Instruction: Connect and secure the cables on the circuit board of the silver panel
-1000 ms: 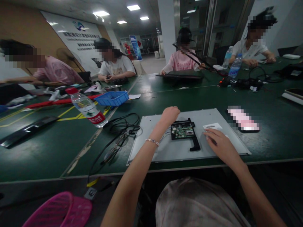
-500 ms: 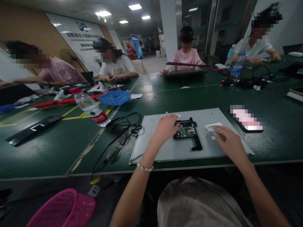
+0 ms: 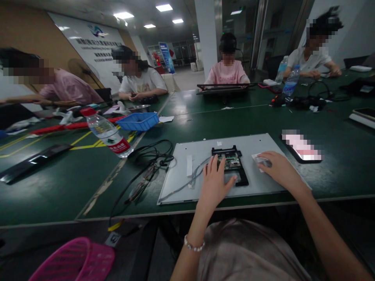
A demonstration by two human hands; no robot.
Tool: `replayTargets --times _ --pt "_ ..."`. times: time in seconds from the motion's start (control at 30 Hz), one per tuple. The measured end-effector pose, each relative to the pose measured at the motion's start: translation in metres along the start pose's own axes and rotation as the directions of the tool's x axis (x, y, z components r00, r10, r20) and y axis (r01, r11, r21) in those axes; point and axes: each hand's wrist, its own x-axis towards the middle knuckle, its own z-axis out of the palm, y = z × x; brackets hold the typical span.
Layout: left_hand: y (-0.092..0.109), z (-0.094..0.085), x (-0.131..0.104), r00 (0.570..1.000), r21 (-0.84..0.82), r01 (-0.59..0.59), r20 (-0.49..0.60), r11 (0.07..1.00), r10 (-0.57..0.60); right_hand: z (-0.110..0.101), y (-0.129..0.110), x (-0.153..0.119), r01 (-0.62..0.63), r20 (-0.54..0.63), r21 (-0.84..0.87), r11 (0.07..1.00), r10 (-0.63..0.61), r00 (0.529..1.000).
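A pale flat panel (image 3: 175, 183), like the back of a screen, lies at the table's front edge. On it sits a black bracket (image 3: 242, 177) around a green circuit board (image 3: 234, 162), partly covered by my left hand (image 3: 215, 183). That hand is open, its fingers spread over the board's left side and the bracket. A grey cable (image 3: 187, 183) runs from under those fingers to the panel's lower left corner. My right hand (image 3: 278, 171) is closed over a whitish label (image 3: 258, 159) on the panel's right part. What its curled fingertips hold is hidden.
Left of the panel lie black cables (image 3: 152, 156) and eyeglasses (image 3: 140, 185). A water bottle (image 3: 109, 134) and a blue tray (image 3: 139, 121) stand beyond. Right is a phone (image 3: 301, 146). A pink basket (image 3: 96, 255) is below the table. Several people sit around it.
My left hand has come down and toward me, from the bracket's upper left onto the board, uncovering the cable and a white strip. My right hand has shifted slightly left over the label.
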Motion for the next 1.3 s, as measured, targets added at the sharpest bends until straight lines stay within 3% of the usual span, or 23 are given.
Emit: replayTargets --times 0.23,0.43,0.57,0.67,0.77,0.9,1.07,1.3 --pt "0.002 0.000 -0.004 1.000 0.043 0.002 -0.008 0.999 -0.002 0.003 0.002 0.008 -0.021 -0.025 -0.028 0.999 0.020 0.999" --pt "0.003 -0.002 -0.004 1.000 0.048 -0.001 -0.012 0.999 0.002 -0.006 -0.010 0.017 0.048 -0.017 -0.062 0.997 -0.050 0.999" --pt "0.002 -0.001 -0.004 1.000 0.063 -0.006 -0.023 0.998 0.008 -0.008 -0.037 0.055 0.222 0.087 -0.045 0.974 -0.218 0.972" --pt "0.002 0.000 -0.003 1.000 0.069 -0.004 -0.027 0.998 0.006 0.002 -0.057 0.094 0.325 0.193 -0.075 0.943 -0.306 0.932" --pt "0.001 -0.001 -0.003 1.000 0.067 -0.007 -0.027 0.998 0.009 0.019 -0.071 0.127 0.401 0.295 -0.126 0.907 -0.352 0.888" --pt "0.001 -0.003 -0.004 1.000 0.054 -0.009 -0.019 0.998 0.010 0.038 -0.080 0.153 0.403 0.333 -0.187 0.896 -0.328 0.884" --pt "0.001 -0.003 -0.004 1.000 0.042 -0.013 -0.020 0.999 0.014 0.048 -0.085 0.160 0.392 0.328 -0.223 0.893 -0.310 0.892" --pt "0.001 -0.003 -0.003 1.000 0.027 -0.016 -0.022 1.000 0.017 0.042 -0.095 0.141 0.406 0.309 -0.213 0.888 -0.333 0.891"
